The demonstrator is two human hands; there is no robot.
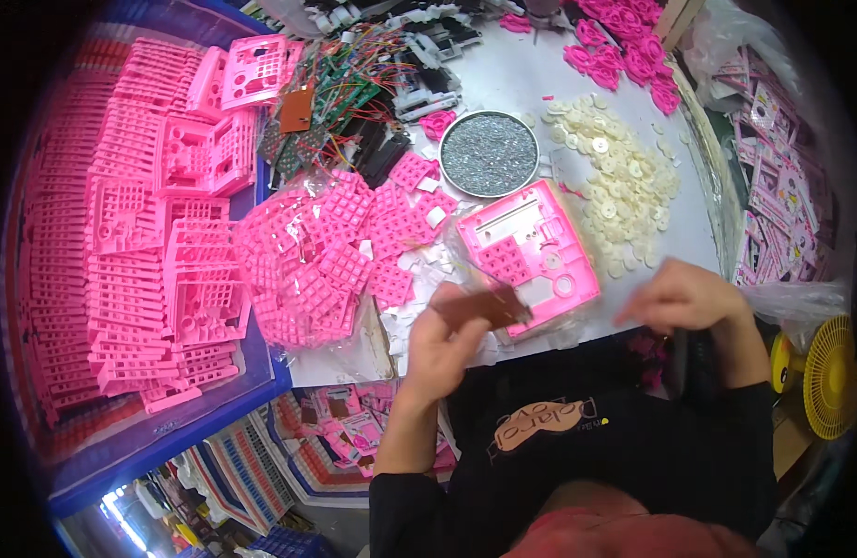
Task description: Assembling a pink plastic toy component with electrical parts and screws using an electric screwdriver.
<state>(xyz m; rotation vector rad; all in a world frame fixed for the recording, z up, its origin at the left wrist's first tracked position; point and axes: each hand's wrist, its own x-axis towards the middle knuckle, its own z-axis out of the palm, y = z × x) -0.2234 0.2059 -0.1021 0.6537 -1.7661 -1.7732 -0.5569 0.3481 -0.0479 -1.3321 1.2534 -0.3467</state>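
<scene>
My left hand (435, 353) is closed around the edge of a brown circuit board (484, 309), held tilted over the near left corner of a pink plastic housing (570, 244). The housing lies open side up, with a pink keypad (505, 261) of raised square buttons set in it and a round ring beside that. Right of the housing, above the table's near edge, my right hand (686, 296) has its fingers loosely bent and pointing left. Nothing shows between them.
A round tin of small screws (490, 153) stands behind the housing, cream discs (624, 177) to its right. Bagged pink keypads (303, 251) and wired circuit boards (354, 93) lie left. Stacked pink housings (126, 251) fill a blue-edged crate. A yellow fan (829, 377) stands right.
</scene>
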